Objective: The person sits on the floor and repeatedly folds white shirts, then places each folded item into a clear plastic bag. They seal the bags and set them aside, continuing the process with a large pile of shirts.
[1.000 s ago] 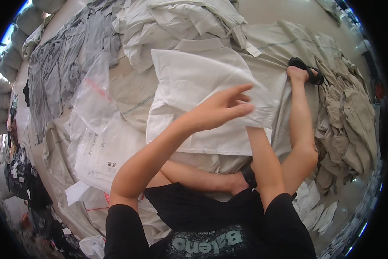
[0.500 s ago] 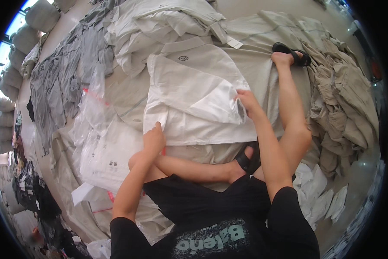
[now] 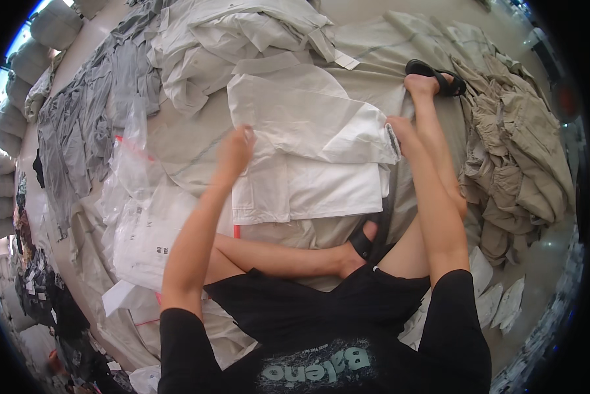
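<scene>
A white shirt (image 3: 295,108) lies spread in front of me, with its collar end (image 3: 265,64) away from me. One sleeve-like part is folded across it, toward the right. My right hand (image 3: 405,136) grips the end of that folded part, where a dark inside shows at the opening. Over the shirt's left edge is my left hand (image 3: 238,148), smeared by motion; whether its fingers hold the cloth cannot be made out.
Clear plastic bags (image 3: 137,233) lie at my left, partly beside my knee. Heaps of white garments (image 3: 236,33), grey garments (image 3: 104,92) and beige garments (image 3: 518,151) surround me. A beige cloth (image 3: 190,148) covers the floor. My sandalled foot (image 3: 433,80) rests at the right.
My left hand has moved up from the shirt's lower left edge. My right hand has moved right and slightly up, drawing the folded part straighter across the shirt and covering the round mark.
</scene>
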The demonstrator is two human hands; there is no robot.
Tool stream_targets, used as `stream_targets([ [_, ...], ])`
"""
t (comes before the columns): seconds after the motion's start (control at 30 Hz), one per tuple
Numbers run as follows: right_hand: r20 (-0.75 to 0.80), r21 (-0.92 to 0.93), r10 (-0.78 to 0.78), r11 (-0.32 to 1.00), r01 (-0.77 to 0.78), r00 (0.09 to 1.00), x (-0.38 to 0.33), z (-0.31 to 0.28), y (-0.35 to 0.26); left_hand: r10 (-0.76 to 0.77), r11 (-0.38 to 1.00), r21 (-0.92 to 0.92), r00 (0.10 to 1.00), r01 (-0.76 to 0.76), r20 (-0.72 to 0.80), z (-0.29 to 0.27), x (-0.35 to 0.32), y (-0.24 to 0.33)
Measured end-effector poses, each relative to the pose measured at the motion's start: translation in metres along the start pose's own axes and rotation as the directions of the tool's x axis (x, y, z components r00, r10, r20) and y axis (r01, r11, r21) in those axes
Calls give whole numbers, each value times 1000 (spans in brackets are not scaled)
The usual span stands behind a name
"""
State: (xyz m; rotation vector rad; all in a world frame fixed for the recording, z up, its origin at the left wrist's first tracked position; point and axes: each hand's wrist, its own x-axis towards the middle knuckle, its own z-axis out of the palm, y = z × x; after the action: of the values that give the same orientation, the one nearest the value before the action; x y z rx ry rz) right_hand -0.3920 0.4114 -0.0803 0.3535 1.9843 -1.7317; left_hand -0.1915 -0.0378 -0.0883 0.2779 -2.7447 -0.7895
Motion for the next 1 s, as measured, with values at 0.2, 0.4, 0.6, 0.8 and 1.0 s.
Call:
stream_targets([
  [0.2,14,-96,-39,995,40,999,-34,26,-39,294,849,460,956,-260,-3,28,102,-64],
  [0.4,183,-376,-447,791,482,876,-156,87,-74,176,815,519,962,-260,207,58,115,-106],
  [0.6,649,-405,-387,554,728,655,-261,232,-50,326,768,531,932,-360,160,61,109,-124],
  [0.8,672,-520,-293,468,715,680,-240,310,123,348,764,484,904,-426,246,65,133,-146],
  [1.0,643,-539,-210,559,630,736,-231,293,127,-21,993,106,836,-44,548,16,166,-123],
])
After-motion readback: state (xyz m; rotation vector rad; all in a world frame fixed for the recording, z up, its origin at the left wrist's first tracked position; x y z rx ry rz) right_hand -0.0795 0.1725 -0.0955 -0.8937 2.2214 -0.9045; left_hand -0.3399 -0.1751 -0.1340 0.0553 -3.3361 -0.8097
